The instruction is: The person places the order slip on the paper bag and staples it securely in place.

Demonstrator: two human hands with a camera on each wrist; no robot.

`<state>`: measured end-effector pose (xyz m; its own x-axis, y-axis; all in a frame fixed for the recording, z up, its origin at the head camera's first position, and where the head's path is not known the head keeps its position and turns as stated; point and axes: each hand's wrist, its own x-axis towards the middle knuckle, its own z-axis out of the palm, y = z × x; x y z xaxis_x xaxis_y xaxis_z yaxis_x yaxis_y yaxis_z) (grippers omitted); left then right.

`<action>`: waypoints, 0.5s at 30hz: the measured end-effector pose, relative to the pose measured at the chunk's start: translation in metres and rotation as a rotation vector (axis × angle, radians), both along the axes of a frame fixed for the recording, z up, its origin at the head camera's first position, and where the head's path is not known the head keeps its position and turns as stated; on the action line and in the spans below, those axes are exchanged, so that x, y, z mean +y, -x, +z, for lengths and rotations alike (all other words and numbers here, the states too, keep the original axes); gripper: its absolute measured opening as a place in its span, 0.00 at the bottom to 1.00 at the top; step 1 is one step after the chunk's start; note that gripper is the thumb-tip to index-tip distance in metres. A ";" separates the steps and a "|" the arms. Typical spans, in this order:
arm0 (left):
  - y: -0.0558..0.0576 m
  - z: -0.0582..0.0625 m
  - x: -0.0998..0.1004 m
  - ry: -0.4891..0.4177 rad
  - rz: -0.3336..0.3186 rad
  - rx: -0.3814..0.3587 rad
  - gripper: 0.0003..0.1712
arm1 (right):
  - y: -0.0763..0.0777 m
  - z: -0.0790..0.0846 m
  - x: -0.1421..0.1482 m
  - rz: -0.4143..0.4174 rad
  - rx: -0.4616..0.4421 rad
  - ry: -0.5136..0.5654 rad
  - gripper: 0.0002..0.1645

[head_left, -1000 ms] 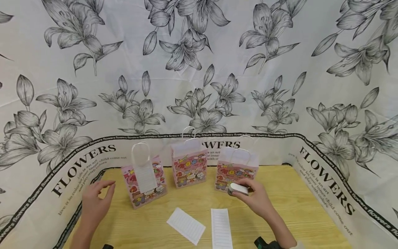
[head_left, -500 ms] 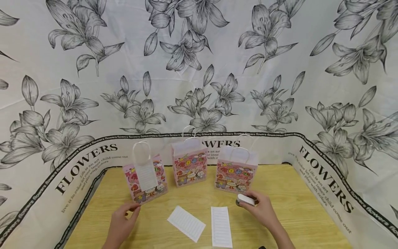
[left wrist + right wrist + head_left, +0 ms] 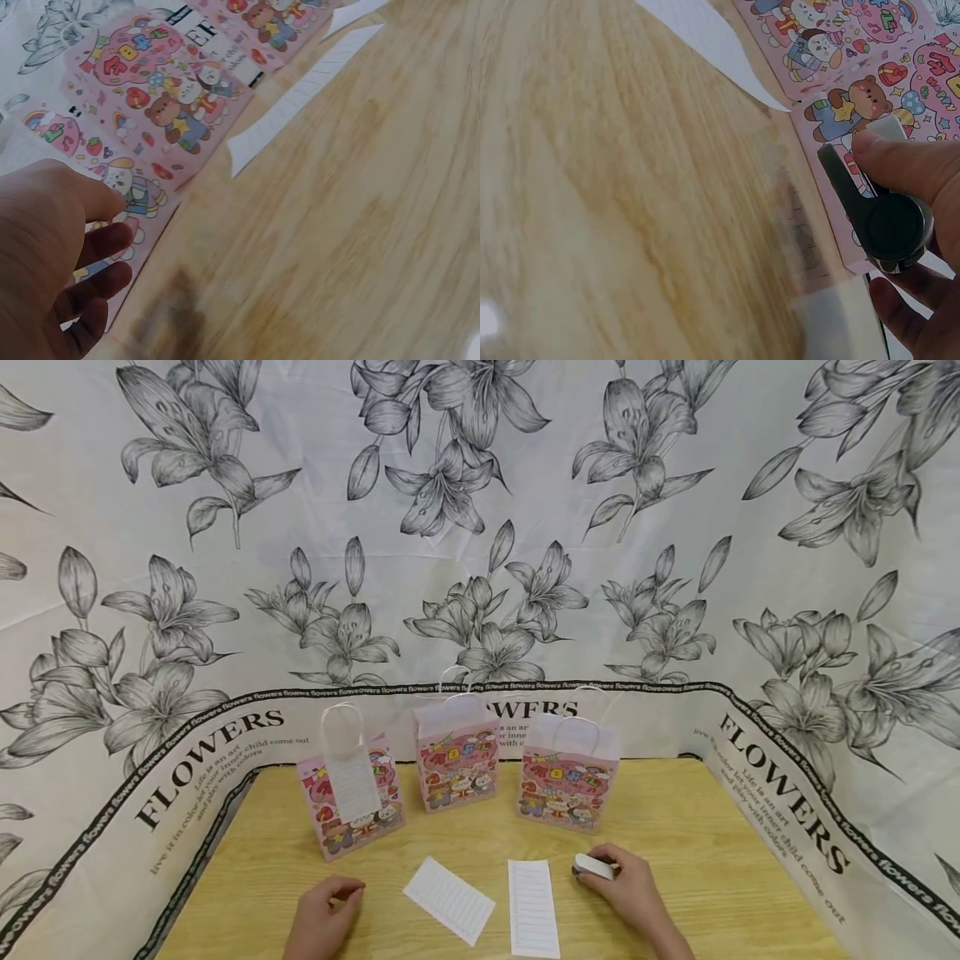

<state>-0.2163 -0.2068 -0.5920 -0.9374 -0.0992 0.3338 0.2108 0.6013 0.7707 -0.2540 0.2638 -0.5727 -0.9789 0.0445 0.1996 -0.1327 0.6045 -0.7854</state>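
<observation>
My right hand holds a small stapler with a white top and dark base, just above the table. In the right wrist view the thumb lies on the stapler. My left hand hovers at the front left, fingers loosely bent and holding nothing. A pink cartoon gift bag stands at the left with a lined paper strip hanging on its front below the handle. Two similar bags stand upright, a middle bag and a right bag.
Between the hands lie two lined paper strips on the wooden table: a slanted strip and a straighter strip. A white curtain with black flower prints encloses the back and sides.
My left hand has moved right and toward the front edge, past the left bag. The right hand has drawn back from the right bag with the stapler still in it.
</observation>
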 end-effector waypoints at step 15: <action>0.024 -0.004 0.028 0.103 -0.101 -0.113 0.04 | -0.011 -0.018 0.003 -0.034 -0.007 -0.016 0.16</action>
<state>-0.2406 -0.1788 -0.5955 -0.9729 0.0269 0.2295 0.1900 0.6584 0.7283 -0.2430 0.2665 -0.5905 -0.9782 0.0745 0.1936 -0.1064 0.6212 -0.7764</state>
